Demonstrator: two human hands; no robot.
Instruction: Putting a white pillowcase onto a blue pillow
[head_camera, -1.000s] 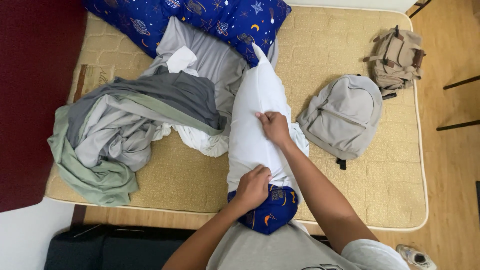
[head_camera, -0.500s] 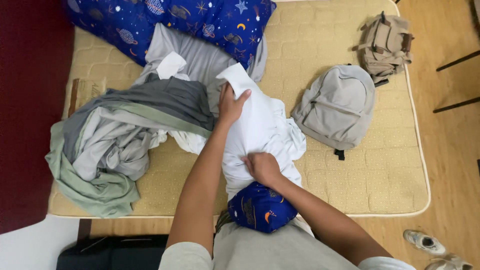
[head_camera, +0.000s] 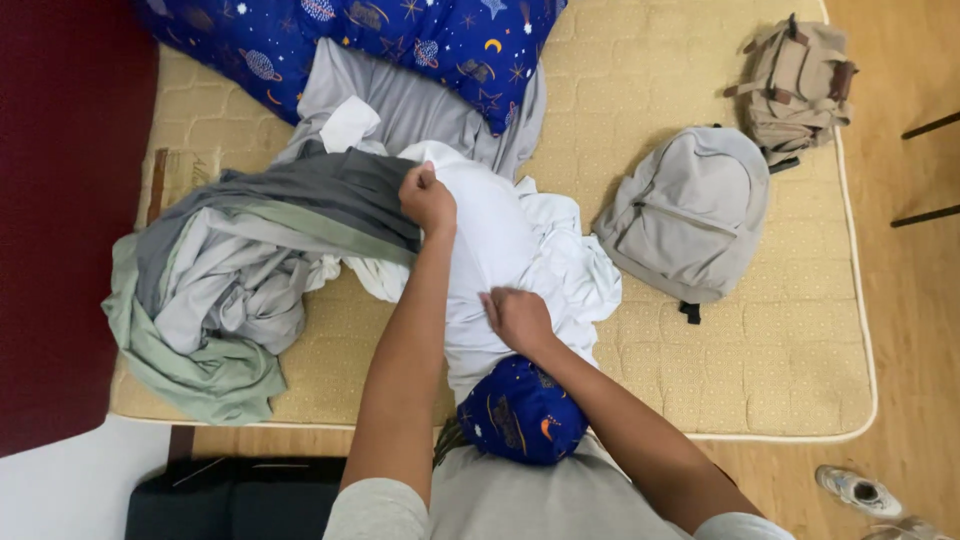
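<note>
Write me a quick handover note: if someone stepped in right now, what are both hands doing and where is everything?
Left hand: fisted on the far end of the white pillow.
Right hand: pressing the pillow's near part, by the blue star-print pillowcase.
The pillow lies on the mattress, its near end in the pillowcase; most is still uncovered.
Nearby: grey and green bedding pile, grey backpack, tan bag.
</note>
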